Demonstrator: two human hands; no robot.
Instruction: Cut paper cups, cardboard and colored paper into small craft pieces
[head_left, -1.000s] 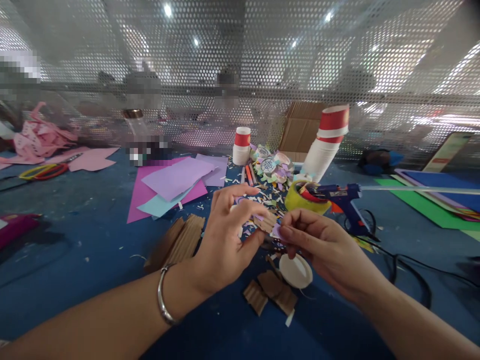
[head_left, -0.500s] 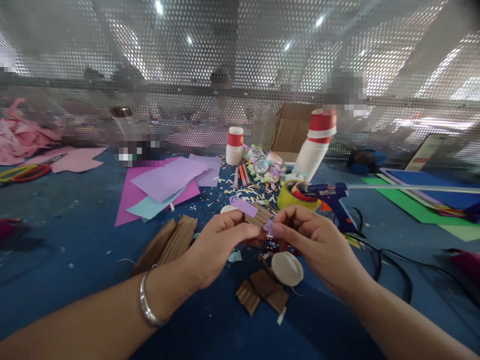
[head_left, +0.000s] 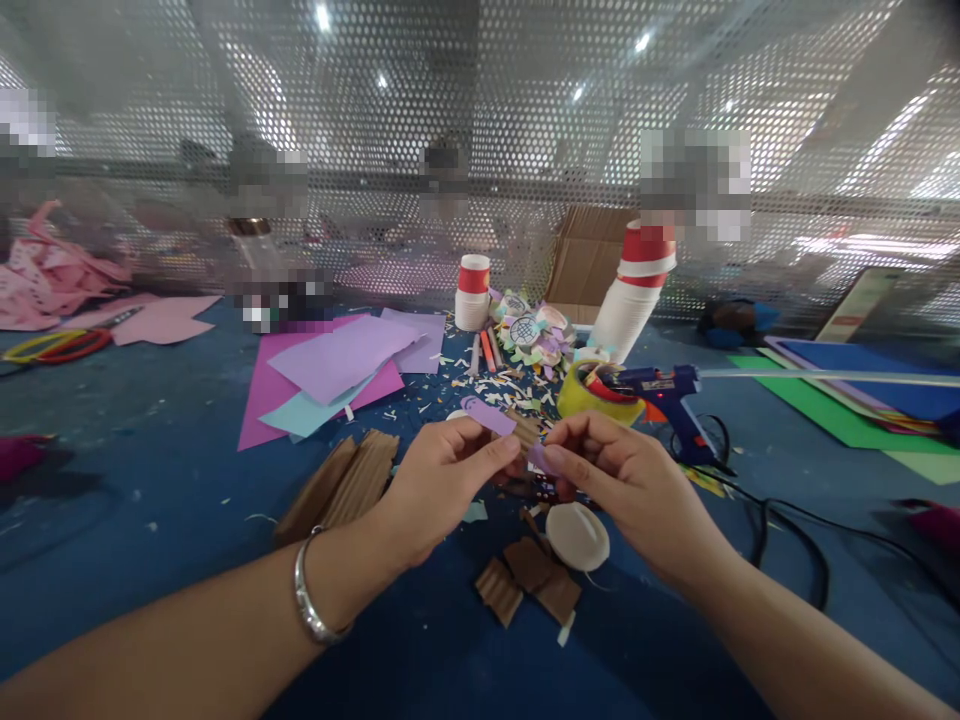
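Note:
My left hand [head_left: 442, 480] is closed on a purple paper strip [head_left: 487, 414] with dark curved marks at its far end. Opposite it, my right hand [head_left: 611, 465] pinches a small purple paper piece [head_left: 538, 458] between thumb and fingers. A brown corrugated cardboard piece [head_left: 525, 427] shows between the two hands; what grips it is partly hidden by the fingers. Below the hands lie a white paper disc [head_left: 577, 536] and torn cardboard pieces [head_left: 531, 575]. Right of my right hand, a blue glue gun [head_left: 671, 395] rests against a yellow tape roll [head_left: 589, 400].
Purple and pink paper sheets [head_left: 337, 355] lie to the left, with cardboard strips [head_left: 349, 485] nearer. Stacked paper cups [head_left: 630, 300] lean at the back. A black cable [head_left: 795, 540] loops on the right. Scissors [head_left: 67, 345] rest far left, and a perforated metal screen [head_left: 525, 120] stands behind.
My left thumb has shifted slightly up and over the purple strip's near end. The small purple piece at my right fingertips has tilted a little. The view has moved slightly.

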